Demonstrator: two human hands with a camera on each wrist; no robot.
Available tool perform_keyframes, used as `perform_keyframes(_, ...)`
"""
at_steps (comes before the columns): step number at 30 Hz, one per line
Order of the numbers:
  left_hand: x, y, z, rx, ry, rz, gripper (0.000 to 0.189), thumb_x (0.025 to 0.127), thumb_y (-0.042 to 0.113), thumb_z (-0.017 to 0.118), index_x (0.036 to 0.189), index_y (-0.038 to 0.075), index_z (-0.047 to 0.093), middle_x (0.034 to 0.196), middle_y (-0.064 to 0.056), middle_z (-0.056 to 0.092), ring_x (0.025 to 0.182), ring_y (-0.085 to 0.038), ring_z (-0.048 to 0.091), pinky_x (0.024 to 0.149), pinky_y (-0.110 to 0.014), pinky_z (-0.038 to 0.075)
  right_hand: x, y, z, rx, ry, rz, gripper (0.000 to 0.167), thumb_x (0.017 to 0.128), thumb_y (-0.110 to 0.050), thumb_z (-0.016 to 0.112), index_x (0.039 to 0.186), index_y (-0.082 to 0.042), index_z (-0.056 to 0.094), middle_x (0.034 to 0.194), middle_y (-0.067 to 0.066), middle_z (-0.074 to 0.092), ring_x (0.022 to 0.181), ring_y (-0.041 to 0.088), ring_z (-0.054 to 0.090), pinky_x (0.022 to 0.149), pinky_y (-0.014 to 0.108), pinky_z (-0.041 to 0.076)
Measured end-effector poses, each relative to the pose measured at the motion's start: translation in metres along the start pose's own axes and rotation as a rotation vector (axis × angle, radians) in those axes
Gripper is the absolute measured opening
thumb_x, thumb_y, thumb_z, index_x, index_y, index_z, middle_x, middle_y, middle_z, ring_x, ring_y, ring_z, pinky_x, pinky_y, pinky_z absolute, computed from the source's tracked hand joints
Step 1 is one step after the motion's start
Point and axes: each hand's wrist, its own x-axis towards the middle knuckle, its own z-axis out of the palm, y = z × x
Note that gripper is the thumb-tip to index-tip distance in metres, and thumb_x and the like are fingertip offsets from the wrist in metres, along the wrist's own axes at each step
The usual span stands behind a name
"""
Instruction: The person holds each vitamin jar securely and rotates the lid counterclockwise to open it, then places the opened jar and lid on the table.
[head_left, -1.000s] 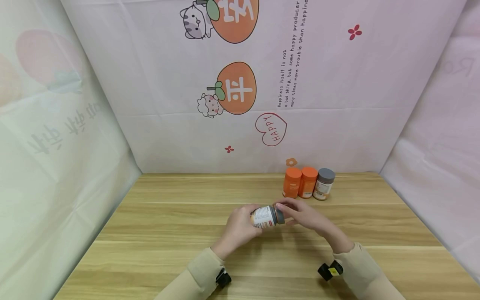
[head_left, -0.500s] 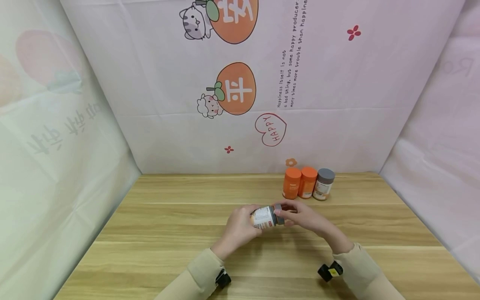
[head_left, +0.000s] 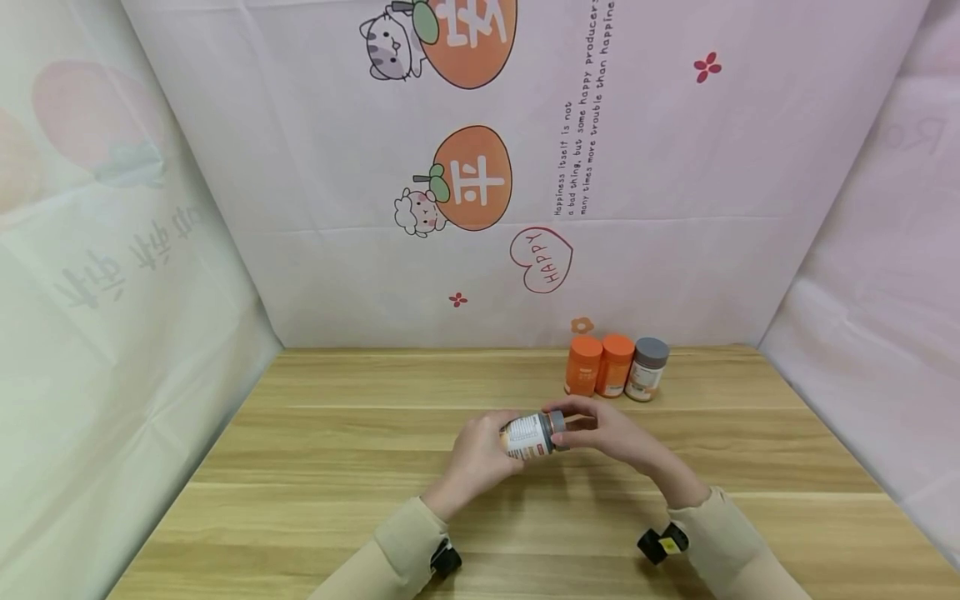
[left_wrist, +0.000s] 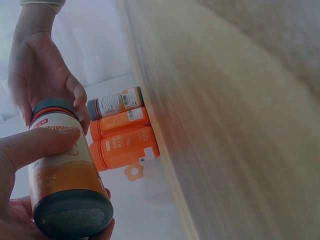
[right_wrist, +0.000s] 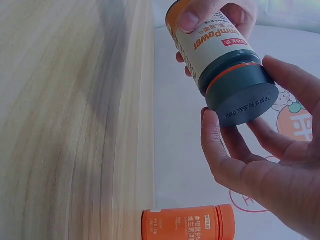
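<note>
My left hand (head_left: 480,450) grips a supplement bottle (head_left: 527,436) with a white and orange label, holding it tilted on its side above the table. The bottle's grey screw cap (right_wrist: 242,97) points right, and a thin orange ring shows between cap and body. Fingertips of my right hand (head_left: 611,431) pinch the cap at its rim from opposite sides; the palm stays apart from the cap's flat top. In the left wrist view the left thumb lies across the label, and the bottle's dark base (left_wrist: 74,215) faces the camera.
Behind the hands, two orange bottles (head_left: 583,367) (head_left: 617,367) and a grey-capped white bottle (head_left: 647,369) stand side by side near the table's back edge. A printed white cloth (head_left: 360,275) hangs behind the wooden table (head_left: 337,467), with more cloth at both sides.
My right thumb has shifted from the cap's far side toward its near side, the fingers changing position around the cap. The left hand and the bottle have stayed almost still.
</note>
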Motion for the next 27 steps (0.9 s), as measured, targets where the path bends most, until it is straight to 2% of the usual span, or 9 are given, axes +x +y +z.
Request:
perform_keyframes(11, -0.0004, 0.0, 0.0002, 0.003, -0.002, -0.008, 0.06, 0.056, 0.006, 0.083, 0.113, 0.011, 0.067, 0.097, -0.002, 0.069, 0.074, -0.009, 0.055, 0.062, -0.021, 0.044, 0.001, 0.0015, -0.0006, -0.036, 0.012, -0.074, 0.046, 0.084, -0.021, 0.071, 0.126, -0.011, 0.056, 0.125, 0.014, 0.055, 0.111, 0.032, 0.054, 0.09, 0.04, 0.046)
perform_keyframes(27, 0.0002, -0.0022, 0.0007, 0.003, 0.003, 0.013, 0.059, 0.056, 0.006, 0.083, 0.113, 0.01, 0.066, 0.096, -0.002, 0.069, 0.076, -0.009, 0.056, 0.065, -0.021, 0.044, -0.0008, 0.0019, -0.0009, -0.016, 0.006, -0.079, 0.048, 0.084, -0.02, 0.071, 0.128, -0.008, 0.054, 0.126, 0.015, 0.055, 0.112, 0.034, 0.054, 0.089, 0.037, 0.048)
